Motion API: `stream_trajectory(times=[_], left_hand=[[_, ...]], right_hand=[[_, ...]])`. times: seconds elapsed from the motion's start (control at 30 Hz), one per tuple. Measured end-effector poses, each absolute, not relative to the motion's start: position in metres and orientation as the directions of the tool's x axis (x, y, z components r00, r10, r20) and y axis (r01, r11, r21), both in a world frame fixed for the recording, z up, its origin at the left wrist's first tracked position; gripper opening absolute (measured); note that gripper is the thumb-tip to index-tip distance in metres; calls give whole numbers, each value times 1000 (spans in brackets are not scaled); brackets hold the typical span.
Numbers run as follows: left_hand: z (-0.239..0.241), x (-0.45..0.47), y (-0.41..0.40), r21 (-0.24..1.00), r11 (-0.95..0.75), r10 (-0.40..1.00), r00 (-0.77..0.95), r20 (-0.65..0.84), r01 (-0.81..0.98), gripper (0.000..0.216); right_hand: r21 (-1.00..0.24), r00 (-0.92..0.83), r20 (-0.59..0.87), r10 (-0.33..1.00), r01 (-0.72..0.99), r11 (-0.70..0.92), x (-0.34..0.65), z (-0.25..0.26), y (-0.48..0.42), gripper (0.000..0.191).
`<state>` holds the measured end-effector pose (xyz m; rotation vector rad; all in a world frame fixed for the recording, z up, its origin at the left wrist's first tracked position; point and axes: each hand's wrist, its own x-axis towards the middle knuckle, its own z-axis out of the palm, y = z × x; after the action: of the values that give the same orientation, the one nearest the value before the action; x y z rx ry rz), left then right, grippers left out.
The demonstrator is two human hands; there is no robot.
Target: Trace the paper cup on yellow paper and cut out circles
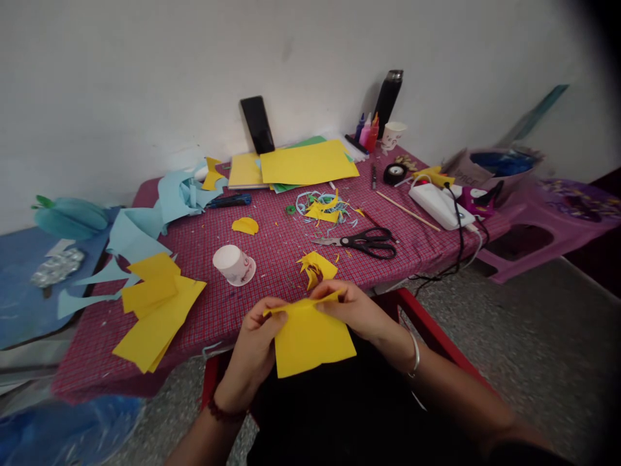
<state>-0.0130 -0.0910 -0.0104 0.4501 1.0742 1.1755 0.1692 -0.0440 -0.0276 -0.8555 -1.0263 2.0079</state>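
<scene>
Between both hands I hold a piece of yellow paper [313, 343] just off the table's front edge, its upper edge folded over. My left hand [257, 333] pinches the upper left corner between thumb and fingers. At the upper right, my right hand [361, 310] grips the same paper, thumb on top. Just beyond my fingers lie curled yellow paper scraps [326, 266]. Black-handled scissors [363, 243] rest past them to the right, blades partly apart. A white paper cup [235, 264] stands upside down to the left.
Yellow sheets [165, 323] and blue paper cuttings [140, 230] cover the table's left side. Stacked coloured paper [310, 162], a leaning phone [257, 124] and a black flask [388, 100] line the wall. At right sit a white power strip [440, 204] with cables and a pink stool [524, 223].
</scene>
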Motion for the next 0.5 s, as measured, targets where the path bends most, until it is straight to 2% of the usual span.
stream_trajectory(times=[0.13, 0.37, 0.5], left_hand=[[-3, -13, -89, 802, 335, 918, -18, -395, -495, 8], [-3, -18, -89, 829, 229, 967, 17, -256, -510, 6], [-6, -18, -90, 823, 229, 962, -6, -272, -521, 22]], right_hand=[[-842, -570, -187, 800, -326, -429, 170, -25, -43, 13], [-847, -569, -144, 809, -352, -398, 170, -26, -44, 18], [-917, -550, -67, 832, -294, -269, 170, -23, -45, 15]])
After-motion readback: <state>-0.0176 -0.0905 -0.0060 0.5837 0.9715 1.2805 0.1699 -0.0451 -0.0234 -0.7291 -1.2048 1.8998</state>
